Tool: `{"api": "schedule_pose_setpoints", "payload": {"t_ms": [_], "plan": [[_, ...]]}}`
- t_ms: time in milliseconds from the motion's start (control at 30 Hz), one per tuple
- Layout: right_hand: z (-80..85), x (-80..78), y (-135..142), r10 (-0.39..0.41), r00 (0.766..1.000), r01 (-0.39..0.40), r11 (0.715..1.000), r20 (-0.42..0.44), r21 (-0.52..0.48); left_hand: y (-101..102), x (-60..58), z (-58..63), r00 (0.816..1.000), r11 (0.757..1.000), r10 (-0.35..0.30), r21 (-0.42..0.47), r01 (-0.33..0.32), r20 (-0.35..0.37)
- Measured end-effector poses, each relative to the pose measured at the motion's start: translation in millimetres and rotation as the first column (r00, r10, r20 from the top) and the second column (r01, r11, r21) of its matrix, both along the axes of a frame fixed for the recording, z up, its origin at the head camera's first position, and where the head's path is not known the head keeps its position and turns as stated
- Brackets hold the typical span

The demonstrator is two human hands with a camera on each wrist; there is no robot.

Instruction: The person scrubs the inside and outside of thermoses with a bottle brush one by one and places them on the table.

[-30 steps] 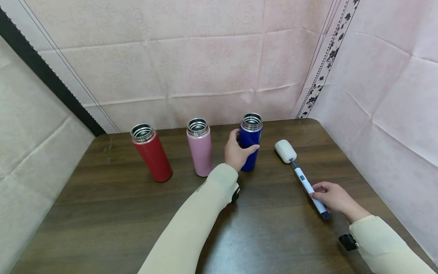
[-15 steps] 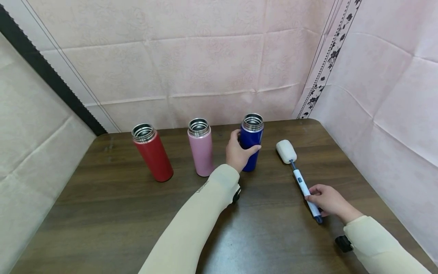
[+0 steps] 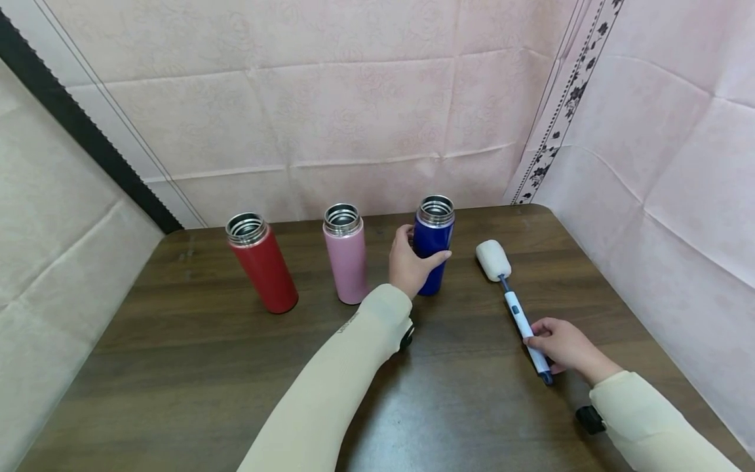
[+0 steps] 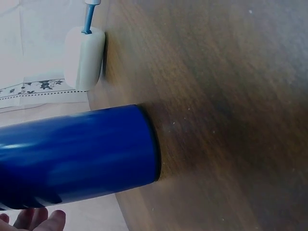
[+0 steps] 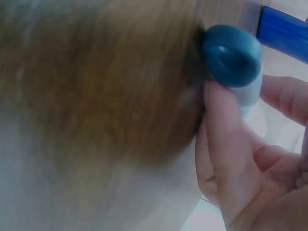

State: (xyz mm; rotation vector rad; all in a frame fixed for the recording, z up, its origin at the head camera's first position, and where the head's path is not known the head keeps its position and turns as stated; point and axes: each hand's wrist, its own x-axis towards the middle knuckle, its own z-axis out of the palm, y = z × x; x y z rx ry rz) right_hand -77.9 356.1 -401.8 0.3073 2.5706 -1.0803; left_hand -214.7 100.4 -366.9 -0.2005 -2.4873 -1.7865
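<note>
My left hand (image 3: 408, 267) wraps its thumb and fingers around the blue flask (image 3: 435, 233), which stands upright with no lid and an open steel neck. In the left wrist view the blue flask (image 4: 82, 154) has its base at the table and fingertips (image 4: 54, 221) curve beside it. My right hand (image 3: 569, 349) pinches the white handle of a sponge bottle brush (image 3: 518, 313) near its dark blue end. Its white sponge head (image 3: 493, 260) points away, right of the blue flask. The right wrist view shows the brush's end cap (image 5: 233, 55) between thumb and fingers.
A pink flask (image 3: 347, 265) and a red flask (image 3: 264, 270), both lidless, stand left of the blue one on the brown wooden table (image 3: 194, 380). Pale cloth (image 3: 354, 118) hangs behind the table and along both sides.
My right hand has shifted slightly left, swinging the handle end of the bottle brush left with it and taking a fuller hold. My left hand stays at the blue flask.
</note>
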Motion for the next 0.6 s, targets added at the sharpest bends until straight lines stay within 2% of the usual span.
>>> {"api": "schedule_pose_setpoints", "payload": {"t_ms": [267, 367, 500, 600], "plan": [[2.1, -0.6, 1, -0.009, 1.0, 0.009, 1.0, 0.009, -0.013, -7, 7.3, -2.1, 1.0, 0.999, -0.023, -0.029, 0.022, -0.011], [3.2, -0.3, 3, -0.014, 1.0, 0.014, 1.0, 0.022, -0.019, -13, 12.8, -4.8, 0.999, 0.998, -0.038, -0.045, 0.038, 0.007], [6.1, -0.8, 5, -0.024, 0.999, 0.025, 0.999, 0.041, -0.02, -27, 24.7, -8.0, 0.997, 0.994, -0.07, -0.082, 0.072, 0.024], [9.6, -1.4, 8, -0.026, 0.999, 0.026, 0.999, 0.035, -0.019, -45, 38.5, -7.6, 0.992, 0.983, -0.125, -0.13, 0.127, 0.024]]}}
